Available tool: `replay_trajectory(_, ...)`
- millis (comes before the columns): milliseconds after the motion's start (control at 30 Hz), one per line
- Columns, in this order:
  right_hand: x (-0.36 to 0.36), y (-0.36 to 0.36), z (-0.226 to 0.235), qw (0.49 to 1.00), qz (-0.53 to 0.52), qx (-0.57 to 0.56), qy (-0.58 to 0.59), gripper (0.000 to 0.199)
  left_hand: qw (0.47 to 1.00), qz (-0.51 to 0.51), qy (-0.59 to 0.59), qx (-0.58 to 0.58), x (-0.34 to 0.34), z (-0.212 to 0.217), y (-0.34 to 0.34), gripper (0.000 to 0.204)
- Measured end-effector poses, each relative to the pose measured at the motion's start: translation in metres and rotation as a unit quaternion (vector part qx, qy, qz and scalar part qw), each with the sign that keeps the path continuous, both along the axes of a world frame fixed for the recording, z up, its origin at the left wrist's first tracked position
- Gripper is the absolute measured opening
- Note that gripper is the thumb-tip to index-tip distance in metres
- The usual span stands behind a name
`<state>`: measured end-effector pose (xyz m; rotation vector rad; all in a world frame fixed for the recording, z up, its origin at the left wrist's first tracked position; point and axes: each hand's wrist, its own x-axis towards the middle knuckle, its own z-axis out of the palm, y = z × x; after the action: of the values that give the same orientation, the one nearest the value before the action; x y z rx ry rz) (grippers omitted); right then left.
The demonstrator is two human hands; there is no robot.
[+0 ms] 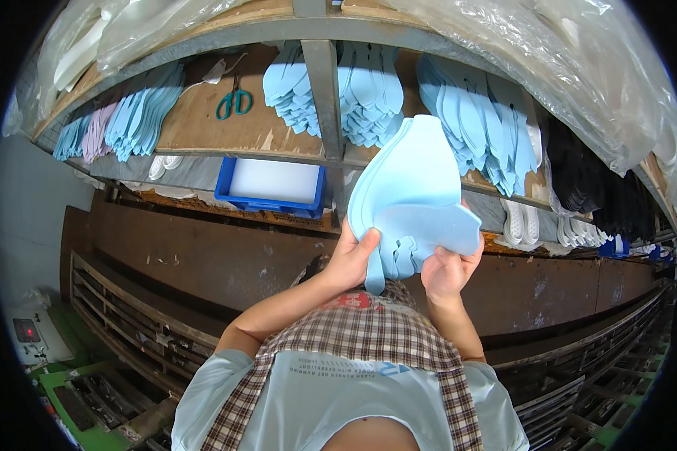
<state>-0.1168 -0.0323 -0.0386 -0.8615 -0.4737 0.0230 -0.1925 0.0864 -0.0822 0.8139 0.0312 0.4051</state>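
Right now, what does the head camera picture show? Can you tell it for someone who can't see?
Two hands, the left hand and right hand, hold up a stack of light blue foam insoles. Behind it, a wooden shelf carries more blue insoles, green-handled scissors and a blue tray.

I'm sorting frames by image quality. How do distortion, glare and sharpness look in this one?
Head view: strong fisheye bending, so the shelf rail curves and the corners go black; light glares off the plastic sheeting at upper right; the right edge by the dark soles is dim; the light blue insoles held by the left hand and right hand look sharp.
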Motion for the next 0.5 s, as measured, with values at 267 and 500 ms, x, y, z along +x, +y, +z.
replay_trajectory(267,-0.0020,0.0021,-0.0032,0.998,0.012,0.013,-0.068,0.033,1.000,0.002,-0.012,0.001,-0.0005,0.0017,0.0009,0.054)
replay_trajectory(500,-0.0047,0.0083,-0.0024,0.998,-0.024,-0.004,-0.053,0.042,1.000,0.005,-0.011,-0.007,-0.0019,-0.0004,0.0031,0.054)
